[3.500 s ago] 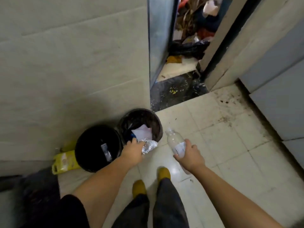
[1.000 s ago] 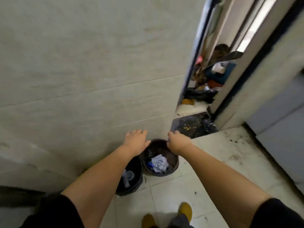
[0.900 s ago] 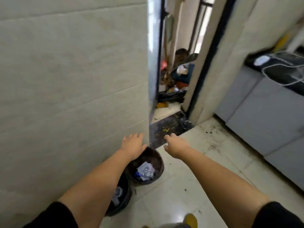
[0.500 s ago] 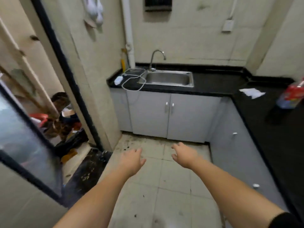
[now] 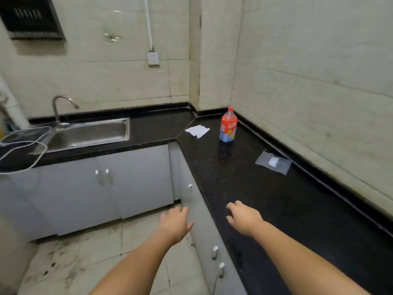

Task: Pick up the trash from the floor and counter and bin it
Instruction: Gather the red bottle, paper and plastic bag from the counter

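A black L-shaped counter (image 5: 276, 199) runs along the right wall and the back wall. On it stand a plastic bottle (image 5: 228, 125) with a red cap and red label, a crumpled white paper (image 5: 197, 130) near the corner, and a clear plastic bag (image 5: 273, 162) by the right wall. My left hand (image 5: 175, 223) hovers over the floor beside the cabinet, fingers apart, empty. My right hand (image 5: 244, 217) hangs over the counter's front edge, fingers apart, empty. Both hands are well short of the litter. The bins are out of view.
A steel sink (image 5: 89, 133) with a tap (image 5: 61, 107) sits in the back counter, a wire rack (image 5: 21, 145) to its left. Grey cabinet doors (image 5: 106, 184) line the base. The tiled floor (image 5: 95, 258) is stained.
Earlier my hands dropped foil and a bottle into the bins. Since then my view has swung right from the bins and doorway to the counter corner; both hands stay empty and outstretched.
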`<state>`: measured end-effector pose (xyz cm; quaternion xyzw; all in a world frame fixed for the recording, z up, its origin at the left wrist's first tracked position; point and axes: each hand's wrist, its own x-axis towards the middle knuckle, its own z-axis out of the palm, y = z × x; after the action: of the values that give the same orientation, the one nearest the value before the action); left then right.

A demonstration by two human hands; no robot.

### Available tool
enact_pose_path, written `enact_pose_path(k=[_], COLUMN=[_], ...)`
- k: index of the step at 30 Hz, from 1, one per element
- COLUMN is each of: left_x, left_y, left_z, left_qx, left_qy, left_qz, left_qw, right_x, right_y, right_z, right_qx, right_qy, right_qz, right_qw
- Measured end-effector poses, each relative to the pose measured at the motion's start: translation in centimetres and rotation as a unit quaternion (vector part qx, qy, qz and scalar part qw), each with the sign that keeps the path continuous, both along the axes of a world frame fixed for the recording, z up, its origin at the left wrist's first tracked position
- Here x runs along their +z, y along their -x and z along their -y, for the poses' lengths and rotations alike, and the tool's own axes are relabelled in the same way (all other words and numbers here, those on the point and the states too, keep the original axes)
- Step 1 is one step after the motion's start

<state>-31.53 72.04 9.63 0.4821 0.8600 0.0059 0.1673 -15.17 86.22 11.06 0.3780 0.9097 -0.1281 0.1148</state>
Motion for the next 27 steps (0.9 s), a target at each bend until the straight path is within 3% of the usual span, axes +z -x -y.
enact_pose_path(k=[7, 14, 21, 27], left_x=[-1.0, -2.9, -3.9, -4.0], left_y=[-1.0, 4.9, 16.3, 22.2], left_z=[-12.8, -26.8, -41.9, -52.3], left_qx=[-0.107, -0.175, -0.080, 0.016], left_qy=[0.009, 0.001, -0.052, -0.184], left_qz=[0.013, 0.020, 0.172, 0.276], left_qw=[0.994, 0.984, 0.980, 0.943], right_x=[-1.9, -3.9, -6.0, -7.6], right_y=[-4.0, -0.8, 7.4, 11.3], right_z=[-9.4, -20.5, -32.4, -39.7], right_qx=[-0.105, -0.200, -0.311, -0.407], right_qy=[0.023, 0.024, 0.043, 0.034], right_qz=[0.003, -0.018, -0.022, -0.010], right_qw=[0.994, 0.979, 0.949, 0.913])
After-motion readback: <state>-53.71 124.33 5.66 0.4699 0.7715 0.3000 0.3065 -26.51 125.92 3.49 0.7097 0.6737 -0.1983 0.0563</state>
